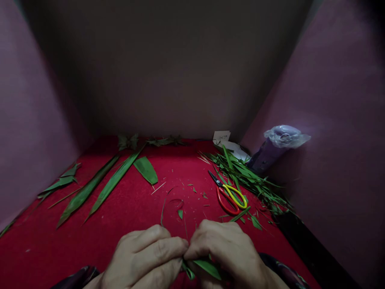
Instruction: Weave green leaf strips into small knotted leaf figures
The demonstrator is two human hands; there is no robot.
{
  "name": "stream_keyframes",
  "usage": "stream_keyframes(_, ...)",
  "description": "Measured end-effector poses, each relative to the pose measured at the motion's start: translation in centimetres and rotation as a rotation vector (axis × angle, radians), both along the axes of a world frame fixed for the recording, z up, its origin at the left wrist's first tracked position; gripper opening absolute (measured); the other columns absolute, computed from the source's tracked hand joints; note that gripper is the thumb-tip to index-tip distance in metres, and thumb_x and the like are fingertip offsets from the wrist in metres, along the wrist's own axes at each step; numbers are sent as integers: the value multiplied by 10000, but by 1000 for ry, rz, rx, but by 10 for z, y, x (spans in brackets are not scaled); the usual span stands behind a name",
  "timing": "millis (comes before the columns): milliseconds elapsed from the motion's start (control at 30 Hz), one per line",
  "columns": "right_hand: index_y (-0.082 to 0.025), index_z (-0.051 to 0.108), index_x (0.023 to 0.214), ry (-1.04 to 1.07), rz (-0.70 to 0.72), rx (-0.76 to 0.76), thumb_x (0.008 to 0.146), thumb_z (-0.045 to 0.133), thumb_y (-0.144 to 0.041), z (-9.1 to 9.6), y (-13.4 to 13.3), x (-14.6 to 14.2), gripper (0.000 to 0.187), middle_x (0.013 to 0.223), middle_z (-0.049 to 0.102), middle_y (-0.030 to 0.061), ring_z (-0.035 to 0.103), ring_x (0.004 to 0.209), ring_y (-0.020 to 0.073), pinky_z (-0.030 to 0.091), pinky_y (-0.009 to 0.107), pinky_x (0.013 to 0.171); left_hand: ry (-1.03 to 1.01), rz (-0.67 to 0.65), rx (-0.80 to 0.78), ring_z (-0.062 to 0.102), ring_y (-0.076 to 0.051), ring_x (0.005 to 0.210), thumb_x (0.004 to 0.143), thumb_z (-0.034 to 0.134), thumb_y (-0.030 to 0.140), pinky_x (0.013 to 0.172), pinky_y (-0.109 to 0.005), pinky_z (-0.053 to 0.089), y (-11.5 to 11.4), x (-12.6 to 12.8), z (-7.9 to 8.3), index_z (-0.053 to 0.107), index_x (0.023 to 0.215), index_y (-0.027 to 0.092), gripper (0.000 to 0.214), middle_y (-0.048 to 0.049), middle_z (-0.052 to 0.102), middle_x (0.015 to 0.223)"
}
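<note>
At the bottom middle, my left hand (pixel 150 257) and my right hand (pixel 224 249) meet with their fingertips pinched together. Between them is a folded green leaf (pixel 207 268), which both hands grip. Its lower part runs under my right hand and is partly hidden. Just beyond my fingers lies a small green leaf scrap (pixel 180 213), along with a thin curled strip. A pair of scissors (pixel 224 190) with one red and one yellow handle rests farther off, to the right, blades pointing up and left.
Long green leaves (pixel 112 186) and a shorter leaf piece (pixel 146 170) lie left on the red cloth (pixel 126 224). Along the right wall stretches a heap of cut leaf strips (pixel 249 176), beside a purple container (pixel 267 154) topped with clear plastic. White paper (pixel 221 135) stands behind.
</note>
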State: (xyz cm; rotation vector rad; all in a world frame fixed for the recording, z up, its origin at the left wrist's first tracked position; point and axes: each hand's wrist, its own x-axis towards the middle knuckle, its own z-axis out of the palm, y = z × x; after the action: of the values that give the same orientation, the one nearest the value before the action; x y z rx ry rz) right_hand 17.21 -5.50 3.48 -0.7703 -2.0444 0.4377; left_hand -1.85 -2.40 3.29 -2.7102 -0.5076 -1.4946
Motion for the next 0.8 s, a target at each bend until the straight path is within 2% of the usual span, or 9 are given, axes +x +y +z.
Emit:
stream_keyframes(167,-173,563,727,53,-17,-198,748,490,-134,9,-3,0,85,623,569,10,507,542,107,388,203,506,157,-24,-127,605,-126,561,904,407,138,523,-212,529,-1,-4,1,687,800,240,316,-10,724,706)
stream_keyframes(300,-176,536,665,46,-73,-441,731,497,-84,20,-8,-2,119,598,506,-24,472,548,93,371,194,529,245,-25,-70,619,-125,586,930,391,179,551,-213,522,-1,-4,8,677,789,236,324,-2,728,728)
stream_keyframes(400,-169,560,675,6,-118,-474,748,529,-68,23,-10,-2,129,608,528,-33,491,566,85,386,189,583,106,20,15,621,-119,587,971,294,174,543,-228,488,-2,1,11,650,770,202,410,4,726,696)
stream_keyframes(500,-166,584,682,-36,-158,-487,766,566,-98,22,-11,-1,110,610,551,-33,501,567,84,393,189,595,26,95,35,623,-119,598,975,298,188,535,-238,472,-4,5,8,640,766,195,401,12,732,691)
stream_keyframes(667,-187,600,713,6,-242,-564,781,595,-166,23,-12,-1,72,636,565,-42,509,606,91,406,183,615,82,128,100,640,-117,621,951,354,122,578,-238,499,-7,3,3,646,771,183,349,21,751,731)
stream_keyframes(800,-181,573,727,90,-172,-724,818,520,-202,22,-11,-3,107,611,487,-47,444,566,86,380,174,532,114,140,143,656,-113,651,921,379,62,591,-215,522,-9,3,0,654,757,193,346,30,749,720)
